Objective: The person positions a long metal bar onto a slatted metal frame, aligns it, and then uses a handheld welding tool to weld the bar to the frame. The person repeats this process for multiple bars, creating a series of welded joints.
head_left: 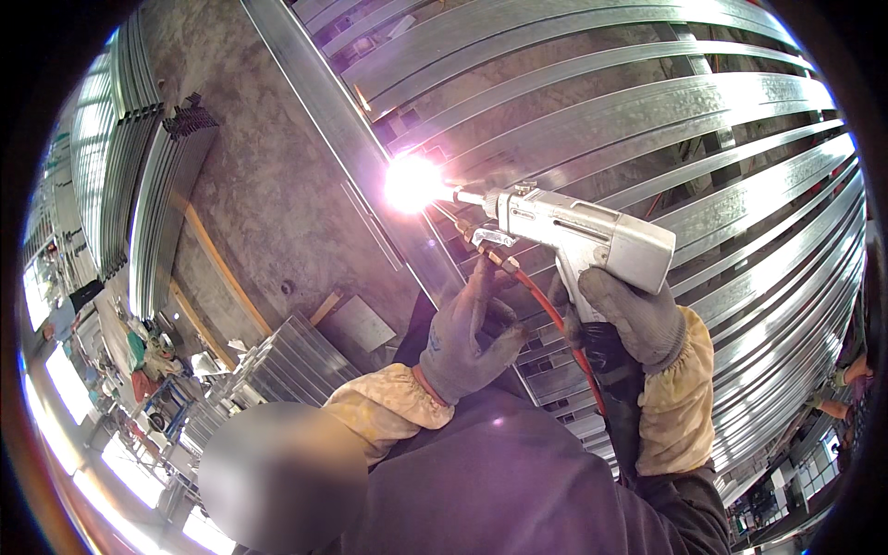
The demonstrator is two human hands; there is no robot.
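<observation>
A silver welding gun [592,227] points left, with a glaring white-pink light [413,183] at its nozzle. My right hand [638,314], in a grey glove, is wrapped round its handle. Beneath the barrel runs a wire-feed tube with brass fittings [467,228] and a red hose [546,301]. My left hand [462,338], also gloved, has its fingers apart. One raised finger reaches the underside of the feed tube; whether it presses there I cannot tell. The glare hides the spot on the metal rail [324,120] where the nozzle points.
Long galvanized bars [592,111] lie in parallel rows across the right side, joined to the rail. Stacked metal profiles [157,213] stand at the far left, near wooden strips [227,268] on the concrete floor [250,139]. Another person's hand [856,370] shows at the right edge.
</observation>
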